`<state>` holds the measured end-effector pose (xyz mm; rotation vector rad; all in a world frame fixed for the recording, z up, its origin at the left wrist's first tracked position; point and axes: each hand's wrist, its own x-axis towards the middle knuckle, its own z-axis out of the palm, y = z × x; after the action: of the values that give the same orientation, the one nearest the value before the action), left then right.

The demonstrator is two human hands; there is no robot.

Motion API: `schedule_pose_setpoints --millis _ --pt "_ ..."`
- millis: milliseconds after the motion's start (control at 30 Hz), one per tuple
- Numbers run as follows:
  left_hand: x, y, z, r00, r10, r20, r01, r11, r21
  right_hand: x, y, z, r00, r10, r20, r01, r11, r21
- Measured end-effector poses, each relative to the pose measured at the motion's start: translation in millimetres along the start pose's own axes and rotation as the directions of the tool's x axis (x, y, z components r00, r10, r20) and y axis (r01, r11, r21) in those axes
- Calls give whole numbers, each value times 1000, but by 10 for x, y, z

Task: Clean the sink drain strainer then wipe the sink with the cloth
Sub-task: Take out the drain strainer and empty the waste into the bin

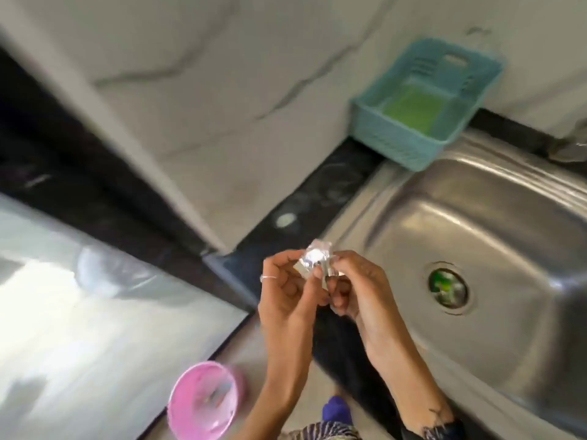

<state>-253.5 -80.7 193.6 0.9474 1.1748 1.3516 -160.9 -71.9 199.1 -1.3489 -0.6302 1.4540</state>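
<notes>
Both my hands hold a small shiny metal piece, the drain strainer (pixel 316 257), above the counter just left of the steel sink (pixel 495 217). My left hand (pixel 287 290) pinches it from the left and my right hand (pixel 352 287) grips it from the right, fingers curled around it. The sink's drain hole (pixel 448 285) lies open to the right, with green bits showing inside. A green cloth or sponge (pixel 413 108) lies in a teal basket (pixel 397 147) behind the sink. The picture is blurred.
A pink bin (pixel 203 404) stands on the floor at the lower left. A black counter (pixel 317 192) borders the sink, with white marbled wall tiles (pixel 222 90) behind. A shiny steel surface (pixel 79 296) fills the left.
</notes>
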Motion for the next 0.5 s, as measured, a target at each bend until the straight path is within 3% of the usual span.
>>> schedule_pose_setpoints --millis 100,200,333,433,500 --pt "-304 110 -872 980 53 -190 -58 998 -23 -263 428 756 976 53 211 -38 997 -73" --pt "-636 -22 -1776 913 24 -407 15 996 92 -504 1014 1373 926 162 341 -105 978 -181" --pt "-1071 -592 -2890 734 -231 -638 350 935 64 -649 2092 1968 885 314 342 -116 863 -492" --pt "-1233 -1277 -3516 598 -395 -698 540 842 -14 -560 3015 2180 856 427 292 -118 711 -694" --pt "-1243 -1844 -3880 550 -468 -692 624 781 -32 -400 3680 2255 844 477 246 -116 608 -785"
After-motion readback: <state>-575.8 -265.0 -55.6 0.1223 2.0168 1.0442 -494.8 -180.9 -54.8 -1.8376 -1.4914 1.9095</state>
